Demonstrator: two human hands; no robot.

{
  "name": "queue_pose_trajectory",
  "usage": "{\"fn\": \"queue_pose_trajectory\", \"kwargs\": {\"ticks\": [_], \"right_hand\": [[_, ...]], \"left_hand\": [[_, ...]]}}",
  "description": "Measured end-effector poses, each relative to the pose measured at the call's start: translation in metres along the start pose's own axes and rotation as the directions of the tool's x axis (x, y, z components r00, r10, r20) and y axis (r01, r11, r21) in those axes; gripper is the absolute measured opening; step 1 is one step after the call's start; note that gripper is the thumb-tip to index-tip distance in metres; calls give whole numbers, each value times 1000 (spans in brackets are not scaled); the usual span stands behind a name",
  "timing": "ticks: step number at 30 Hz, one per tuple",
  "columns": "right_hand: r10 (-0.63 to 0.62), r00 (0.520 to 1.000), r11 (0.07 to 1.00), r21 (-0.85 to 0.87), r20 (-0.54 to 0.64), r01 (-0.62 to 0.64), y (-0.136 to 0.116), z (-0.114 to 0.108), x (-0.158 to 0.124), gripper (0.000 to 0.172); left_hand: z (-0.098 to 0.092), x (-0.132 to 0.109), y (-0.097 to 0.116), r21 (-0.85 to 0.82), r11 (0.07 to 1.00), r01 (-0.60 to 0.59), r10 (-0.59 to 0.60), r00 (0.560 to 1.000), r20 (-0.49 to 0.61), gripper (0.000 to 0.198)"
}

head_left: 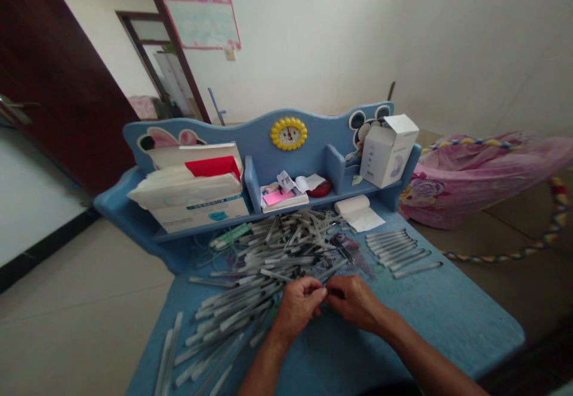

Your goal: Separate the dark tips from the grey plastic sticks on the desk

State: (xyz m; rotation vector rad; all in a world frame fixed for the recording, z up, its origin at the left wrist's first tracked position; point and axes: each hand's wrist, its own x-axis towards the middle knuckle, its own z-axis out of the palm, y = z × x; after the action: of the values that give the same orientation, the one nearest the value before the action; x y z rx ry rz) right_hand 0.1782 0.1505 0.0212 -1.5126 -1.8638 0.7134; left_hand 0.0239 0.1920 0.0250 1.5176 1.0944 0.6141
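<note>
Pale pen: a pale pen (274, 275) is lying across the left palm side, its far end pointing out toward the heap and its near end disappearing between both sets of fingertips, in the lower middle of the frame.
Left hand: the left hand (299, 303) is apparently pinching this pen between thumb and fingers, probably to steady it.
Right hand: the right hand (353, 300) is curling its fingers close to the pen's near end, probably for fine work there; whether it is gripping something small, I cannot tell.
Dark pen: a dark pen (335, 269) is slanting just beyond the right fingertips; whether it is being held is unclear.
Heap of pens: the heap of pens (268, 260) is spreading across the centre and lower left, probably so that pieces are staying within reach of the left hand.
Row of pens: a row of pens (403, 256) is lying side by side at right of centre, apparently being kept separate from the heap.
Worktop: the blue worktop (447, 318) is carrying all these.
Shelf: behind, the shelf (320, 136) is holding a carton (203, 214) and a white box (380, 157).
</note>
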Motion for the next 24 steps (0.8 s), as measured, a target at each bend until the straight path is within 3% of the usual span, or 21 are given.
{"fn": "queue_pose_trajectory", "kwargs": {"ticks": [4,8,11,14,16,20,24], "right_hand": [[143,988,970,208,-63,-127,18,-3,-4,15],[367,925,812,520,-102,-265,42,-6,-10,24],[428,895,722,644,-127,-253,54,-6,-13,29],[421,897,703,672,-132,-231,57,-4,-14,32],[402,904,736,638,-142,-227,56,-3,-15,33],[387,910,769,597,-147,-230,54,-4,-16,33],[384,912,749,626,-144,-216,56,-5,-18,32]], "left_hand": [[-5,0,2,56,997,-60,64,995,-78,20],[-13,4,-2,145,985,-91,118,974,-195,20],[-17,7,-6,284,947,-148,218,948,-231,19],[-15,7,-2,537,812,-228,367,915,-166,18],[-11,8,5,696,680,-231,388,918,-75,19],[3,15,19,889,437,-135,254,967,22,17],[14,28,25,936,337,-99,159,986,47,14]]}}
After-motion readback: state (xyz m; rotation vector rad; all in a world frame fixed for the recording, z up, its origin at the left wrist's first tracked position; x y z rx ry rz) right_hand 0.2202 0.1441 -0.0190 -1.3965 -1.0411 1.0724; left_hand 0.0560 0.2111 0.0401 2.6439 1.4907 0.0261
